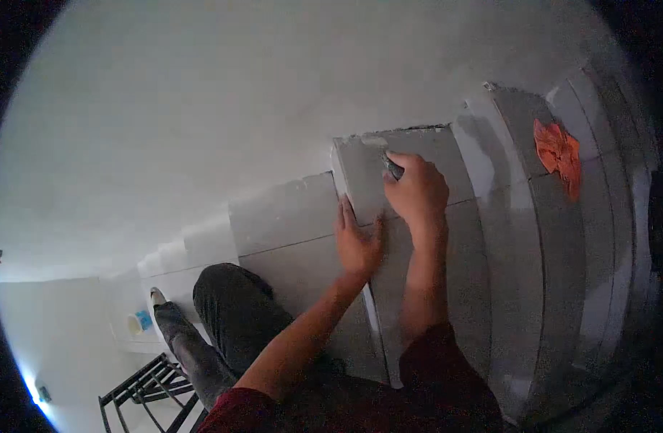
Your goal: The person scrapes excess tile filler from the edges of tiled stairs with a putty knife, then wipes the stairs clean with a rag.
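My right hand (421, 189) is closed around a small dark, greenish-grey object (393, 168), pressed to the grey tiled step (436, 162) near the wall; its exact kind is hard to make out. Just above it on the tile lies a pale, whitish patch (374, 141). My left hand (359, 245) rests at the front edge of the same step, fingers apart and thumb spread, holding nothing. White bits of residue mark the seam between the step and the wall.
On a step to the right lies a crumpled orange cloth (559, 153). A plain pale wall (187, 137) runs along the stairs. Lower left are a black metal frame (147, 386) and a blue and white round container (138, 322). My bent knee (234, 296) is on the left.
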The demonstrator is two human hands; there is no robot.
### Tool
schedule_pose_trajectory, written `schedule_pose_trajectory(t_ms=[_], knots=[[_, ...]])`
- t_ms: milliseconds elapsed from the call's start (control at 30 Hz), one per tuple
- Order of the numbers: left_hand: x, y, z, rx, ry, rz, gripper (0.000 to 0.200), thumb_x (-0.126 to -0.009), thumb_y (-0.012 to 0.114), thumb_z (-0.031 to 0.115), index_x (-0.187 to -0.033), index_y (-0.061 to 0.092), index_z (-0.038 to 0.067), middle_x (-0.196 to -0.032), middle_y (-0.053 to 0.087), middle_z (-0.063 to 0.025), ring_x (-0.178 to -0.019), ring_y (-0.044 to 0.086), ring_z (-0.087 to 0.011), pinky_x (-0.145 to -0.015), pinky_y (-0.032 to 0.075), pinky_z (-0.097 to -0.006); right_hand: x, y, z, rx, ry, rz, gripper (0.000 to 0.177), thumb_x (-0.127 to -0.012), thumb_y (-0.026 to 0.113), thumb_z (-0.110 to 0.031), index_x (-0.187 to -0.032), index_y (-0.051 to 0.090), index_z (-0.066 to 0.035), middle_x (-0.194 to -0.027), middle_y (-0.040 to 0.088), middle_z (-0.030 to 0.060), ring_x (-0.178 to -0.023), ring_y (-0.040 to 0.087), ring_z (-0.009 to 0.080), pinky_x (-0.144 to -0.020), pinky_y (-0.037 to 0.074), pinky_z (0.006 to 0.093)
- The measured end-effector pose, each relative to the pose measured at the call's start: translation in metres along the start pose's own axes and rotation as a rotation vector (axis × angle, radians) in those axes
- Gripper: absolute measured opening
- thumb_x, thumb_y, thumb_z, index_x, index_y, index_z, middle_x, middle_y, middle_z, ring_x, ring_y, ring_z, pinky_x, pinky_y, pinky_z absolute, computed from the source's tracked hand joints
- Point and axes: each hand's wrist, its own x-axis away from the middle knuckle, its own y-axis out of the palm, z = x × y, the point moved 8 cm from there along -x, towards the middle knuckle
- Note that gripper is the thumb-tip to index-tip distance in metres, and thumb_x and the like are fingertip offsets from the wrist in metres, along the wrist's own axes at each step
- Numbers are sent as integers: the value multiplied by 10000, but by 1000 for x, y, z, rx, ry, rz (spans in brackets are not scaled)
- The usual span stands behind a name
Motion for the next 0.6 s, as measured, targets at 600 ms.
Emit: schedule_pose_trajectory(t_ms=[600], knots=[[1,6,-11,-29,-7,-44,840,-905,714,319,-1507,286,-80,-1478,382,-348,-1366,397,-486,-1140,328,-513,7,2,-24,-72,3,-114,360,-876,715,-318,-1180,732,-125,-1138,708,178,-1086,672,361,-937,527,455]])
